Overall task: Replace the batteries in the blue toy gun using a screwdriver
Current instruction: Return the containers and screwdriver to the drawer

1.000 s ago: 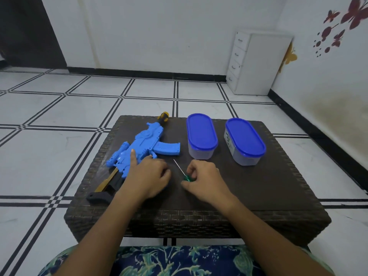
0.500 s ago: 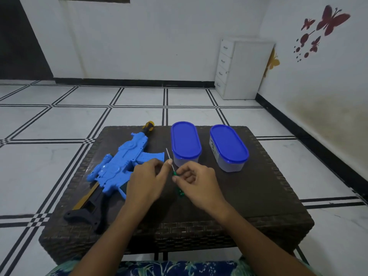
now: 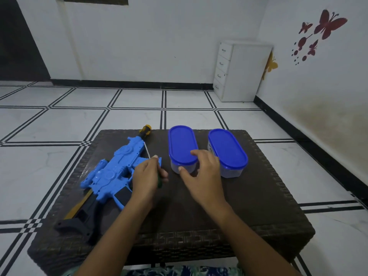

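Note:
The blue toy gun (image 3: 114, 172) with a black stock lies flat on the left half of the dark wicker table (image 3: 258, 196). My left hand (image 3: 146, 179) holds a small green-handled screwdriver (image 3: 159, 181), its thin metal shaft pointing up and away over the gun. My right hand (image 3: 201, 172) hovers with fingers spread over the near end of the left blue-lidded container (image 3: 182, 146). I cannot tell whether it touches the lid.
A second blue-lidded container (image 3: 227, 150) stands to the right of the first. A white drawer cabinet (image 3: 241, 70) stands on the tiled floor by the back wall.
The screwdriver has passed from my right hand into my left hand. My right hand has let go and moved away to the right, over the left container.

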Demonstrator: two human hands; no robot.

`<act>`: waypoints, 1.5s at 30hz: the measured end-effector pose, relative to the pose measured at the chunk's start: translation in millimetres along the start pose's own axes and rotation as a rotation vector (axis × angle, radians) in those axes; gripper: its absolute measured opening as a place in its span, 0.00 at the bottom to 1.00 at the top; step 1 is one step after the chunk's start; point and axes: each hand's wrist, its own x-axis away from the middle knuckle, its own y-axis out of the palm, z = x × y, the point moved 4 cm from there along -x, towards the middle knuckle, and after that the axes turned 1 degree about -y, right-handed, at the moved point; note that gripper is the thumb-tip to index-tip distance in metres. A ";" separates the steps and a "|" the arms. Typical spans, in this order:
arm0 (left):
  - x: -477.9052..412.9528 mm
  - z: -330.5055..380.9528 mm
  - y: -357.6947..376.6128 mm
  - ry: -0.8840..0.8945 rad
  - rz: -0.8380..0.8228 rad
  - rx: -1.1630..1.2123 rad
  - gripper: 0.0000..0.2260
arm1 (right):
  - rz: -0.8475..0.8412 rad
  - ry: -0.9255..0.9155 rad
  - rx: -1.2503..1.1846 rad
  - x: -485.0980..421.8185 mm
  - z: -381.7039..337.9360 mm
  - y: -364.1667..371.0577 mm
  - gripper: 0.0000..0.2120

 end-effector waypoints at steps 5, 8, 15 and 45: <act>-4.3 -5.1 6.1 -0.132 -0.113 0.119 0.14 | -0.113 0.003 0.205 -3.6 -2.0 14.2 0.33; -5.9 -4.8 6.9 -0.143 -0.126 0.079 0.13 | -0.164 0.041 0.185 -6.9 1.3 20.6 0.35; -17.0 -6.5 7.6 -0.210 -0.119 0.179 0.06 | -0.153 0.140 0.026 -18.8 14.5 29.5 0.29; -22.0 -30.6 63.4 -0.184 -0.246 0.102 0.30 | 0.146 -0.278 0.006 43.2 38.0 -41.4 0.20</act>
